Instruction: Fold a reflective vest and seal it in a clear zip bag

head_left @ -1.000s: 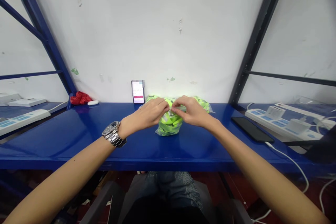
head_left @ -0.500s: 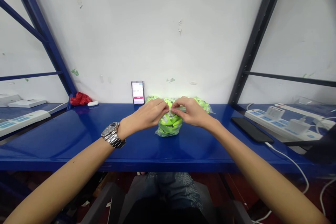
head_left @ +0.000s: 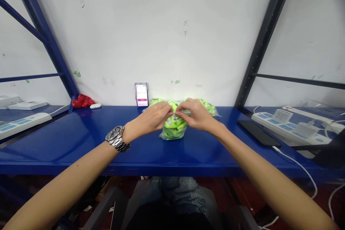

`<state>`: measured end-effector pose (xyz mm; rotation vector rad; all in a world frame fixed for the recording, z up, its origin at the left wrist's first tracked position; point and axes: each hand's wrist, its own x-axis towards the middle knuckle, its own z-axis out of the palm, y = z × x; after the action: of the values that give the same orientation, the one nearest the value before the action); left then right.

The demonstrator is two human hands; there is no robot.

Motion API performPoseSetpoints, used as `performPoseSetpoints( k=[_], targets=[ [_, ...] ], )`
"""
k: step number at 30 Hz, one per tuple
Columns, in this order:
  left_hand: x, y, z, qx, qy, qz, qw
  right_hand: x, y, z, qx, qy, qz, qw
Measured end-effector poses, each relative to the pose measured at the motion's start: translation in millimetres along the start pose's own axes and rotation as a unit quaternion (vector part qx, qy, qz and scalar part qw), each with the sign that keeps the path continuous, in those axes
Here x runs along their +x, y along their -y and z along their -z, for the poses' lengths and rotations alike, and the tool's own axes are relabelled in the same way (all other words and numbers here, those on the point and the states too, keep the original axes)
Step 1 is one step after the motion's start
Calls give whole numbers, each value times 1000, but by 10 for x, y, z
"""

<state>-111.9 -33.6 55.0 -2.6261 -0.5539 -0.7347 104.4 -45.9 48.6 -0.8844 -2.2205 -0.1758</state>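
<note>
A clear plastic bag (head_left: 174, 131) with bright yellow-green, dark-marked contents rests on the blue table in front of me. My left hand (head_left: 157, 116) pinches the bag's upper edge from the left, with a metal watch (head_left: 118, 138) on that wrist. From the right, my right hand (head_left: 194, 114) pinches the same edge, thumb against fingers, close beside the left fingertips. Behind my hands lie more yellow-green bagged items, one at the right (head_left: 208, 107) and one at the left (head_left: 156, 101), both partly hidden. What exactly the bags contain I cannot make out.
A lit phone (head_left: 142, 95) leans against the wall. Red crumpled plastic (head_left: 82, 101) and a small white case (head_left: 95, 106) lie at the back left. On the right are a dark phone (head_left: 258, 133) on a white cable and a power strip (head_left: 289, 127). Metal posts flank the table.
Almost nothing differs. Both hands keep their pinch on the bag's edge, with only a very slight shift of the left wrist and right hand.
</note>
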Motion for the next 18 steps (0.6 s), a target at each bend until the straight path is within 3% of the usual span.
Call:
performPoseSetpoints(
  k=[6, 18],
  targets=[
    [-10, 6, 4, -54, -7, 28, 998, -13, -33, 8, 56, -12, 9, 998],
    [-12, -10, 13, -57, -5, 25, 998, 19, 39, 29, 65, 5, -26, 998]
  ],
)
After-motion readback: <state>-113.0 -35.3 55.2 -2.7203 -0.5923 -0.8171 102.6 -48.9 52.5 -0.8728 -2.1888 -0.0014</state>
